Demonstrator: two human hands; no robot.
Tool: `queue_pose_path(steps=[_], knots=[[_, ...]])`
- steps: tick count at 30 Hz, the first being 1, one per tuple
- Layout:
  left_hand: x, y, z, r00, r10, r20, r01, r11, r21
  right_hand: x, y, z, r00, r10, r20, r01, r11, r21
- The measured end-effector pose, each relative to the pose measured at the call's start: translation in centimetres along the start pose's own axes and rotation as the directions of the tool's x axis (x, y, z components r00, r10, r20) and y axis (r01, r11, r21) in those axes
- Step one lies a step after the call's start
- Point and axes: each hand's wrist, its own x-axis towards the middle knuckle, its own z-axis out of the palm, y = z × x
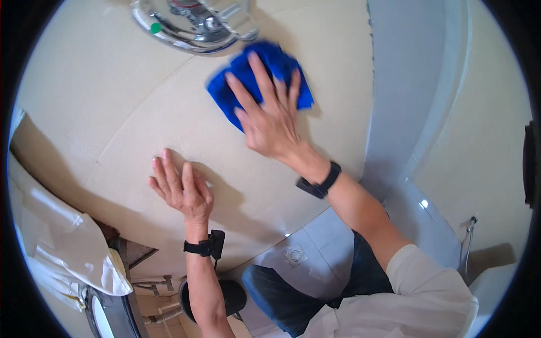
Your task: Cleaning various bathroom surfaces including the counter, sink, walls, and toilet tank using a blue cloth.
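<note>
My right hand presses a blue cloth flat on the cream wall panel, its fingers spread over the fabric. Just above the cloth is a chrome fixture with a rounded, shiny rim and a green dot. Lower and to the left, my left hand rests near or against the same wall, fingers somewhat apart and holding nothing. Each wrist wears a black strap with a small black unit.
A grey tiled floor with a round drain lies below. Around it are a black bucket, pipes at lower left, and a hose sprayer on the right wall. White sheeting drapes at the left.
</note>
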Motion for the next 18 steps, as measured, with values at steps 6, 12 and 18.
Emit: queue_pose_path(steps=[6,12,18], knots=[[0.1,-0.9,-0.5,1.000,0.021,0.005,-0.021,1.000,-0.010,-0.7,0.2,1.1,0.998,0.050,-0.044,-0.050,0.999,-0.007],[0.3,-0.4,0.4,0.993,0.109,-0.041,-0.108,0.994,0.027,-19.2,4.1,1.9,0.950,0.302,0.076,-0.291,0.948,-0.129],[0.4,-0.5,0.1,0.992,0.117,-0.048,-0.113,0.992,0.063,-33.1,5.5,3.2,0.607,0.789,-0.096,-0.793,0.592,-0.145]])
